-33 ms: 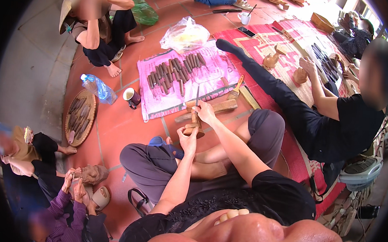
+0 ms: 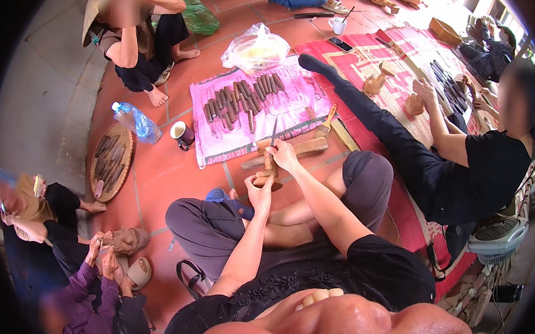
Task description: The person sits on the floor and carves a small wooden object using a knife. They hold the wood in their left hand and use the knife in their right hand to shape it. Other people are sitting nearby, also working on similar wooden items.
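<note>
In front of my crossed legs, my left hand (image 2: 258, 192) is closed round the flared base of a small brown wooden carving (image 2: 270, 164). My right hand (image 2: 285, 155) pinches a thin dark carving tool (image 2: 274, 128) at the carving's upper end; the tool's shaft points up and away from me. My fingers hide where tool and wood meet. Just beyond lie wooden blocks (image 2: 309, 147) on the tiles. A pink cloth (image 2: 200, 127) behind them carries several wooden-handled tools (image 2: 234, 102), and a flat brush (image 2: 326, 123) rests at its right corner.
Left of the cloth stand a dark mug (image 2: 182, 136), a plastic bottle (image 2: 137, 122) and a round woven tray (image 2: 129, 154) of tools. A clear plastic bag (image 2: 255, 48) sits behind. On the red mat (image 2: 399, 192) at right, a person in black (image 2: 479, 166) holds a wooden figure; other people sit around.
</note>
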Demonstrator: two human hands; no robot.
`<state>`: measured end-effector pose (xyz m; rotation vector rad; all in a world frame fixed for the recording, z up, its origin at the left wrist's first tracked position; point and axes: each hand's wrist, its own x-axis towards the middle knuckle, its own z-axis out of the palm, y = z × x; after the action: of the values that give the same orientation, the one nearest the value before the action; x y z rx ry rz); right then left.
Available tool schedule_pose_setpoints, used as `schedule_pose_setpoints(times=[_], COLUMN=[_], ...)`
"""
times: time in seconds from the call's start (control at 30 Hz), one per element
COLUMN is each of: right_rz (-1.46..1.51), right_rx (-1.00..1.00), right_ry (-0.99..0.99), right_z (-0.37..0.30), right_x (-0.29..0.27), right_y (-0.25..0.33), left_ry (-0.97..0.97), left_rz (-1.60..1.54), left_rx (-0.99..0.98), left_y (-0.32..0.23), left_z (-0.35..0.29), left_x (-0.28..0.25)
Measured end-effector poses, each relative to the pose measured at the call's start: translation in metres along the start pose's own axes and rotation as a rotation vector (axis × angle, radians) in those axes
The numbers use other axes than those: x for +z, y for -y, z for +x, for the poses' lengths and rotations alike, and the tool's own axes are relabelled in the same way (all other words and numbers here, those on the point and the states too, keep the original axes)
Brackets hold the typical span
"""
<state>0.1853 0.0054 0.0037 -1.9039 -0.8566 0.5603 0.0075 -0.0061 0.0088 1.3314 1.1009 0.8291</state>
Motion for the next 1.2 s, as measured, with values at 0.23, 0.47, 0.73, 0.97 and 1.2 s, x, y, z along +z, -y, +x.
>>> schedule_pose_setpoints(times=[0.23,0.47,0.73,0.97,1.2], right_rz=[-0.162,-0.077,-0.119,-0.136,-0.005], right_rx=[-0.033,-0.012,-0.044,-0.005,-0.042], right_ry=[0.022,0.086,-0.111,0.042,-0.008], right_z=[-0.001,-0.007,0.000,-0.007,-0.008], right_x=[-0.002,-0.007,-0.002,-0.005,-0.008], right_y=[0.004,0.013,-0.001,0.011,0.012], left_ry=[-0.003,-0.002,0.018,-0.007,0.000], left_rz=[0.020,-0.004,-0.044,0.017,-0.004], left_rx=[0.003,-0.031,-0.017,-0.001,-0.031], left_y=[0.003,0.004,0.002,0.002,0.001], left_z=[0.002,0.002,0.000,0.000,0.001], left_x=[-0.001,-0.005,0.002,-0.001,-0.002])
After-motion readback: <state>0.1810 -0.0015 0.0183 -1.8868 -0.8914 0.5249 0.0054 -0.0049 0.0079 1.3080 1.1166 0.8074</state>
